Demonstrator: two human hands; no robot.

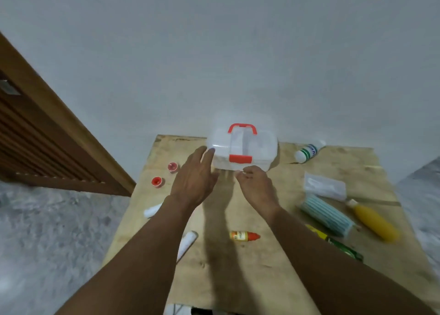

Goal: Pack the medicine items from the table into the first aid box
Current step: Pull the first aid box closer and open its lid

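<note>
- Two bare forearms come up from the bottom edge of the frame, over the wooden bench (297,169).
- Left hand (194,178), centre frame: fingers straight and spread a little, the fingertips touching the left end of the first aid box (262,147). It holds nothing.
- Right hand (256,183), just right of it: fingers curled inward, thumb and forefinger close together right in front of the box, below the red latch (240,159). Whether they pinch anything, I cannot tell; the picture is blurred there.
- First aid box: clear white plastic, at the far edge of the bench against the wall, lid down, red handle (242,126) standing up on top.
- Left of the hands: two small red cups (172,167), near each other, and lower down two white rolls (152,210) lying on the bench's left side.
- Between the forearms: a small orange bottle (244,236) with a red cap, on its side.
- Right side of the frame: a white bottle (308,153) lying near the box, a clear packet (325,186), a stack of teal face masks (327,215), a yellow bottle (375,223) beside the masks, and a green and yellow tube (338,244) below them.
- Upper left: a slatted wooden door (35,136).
</note>
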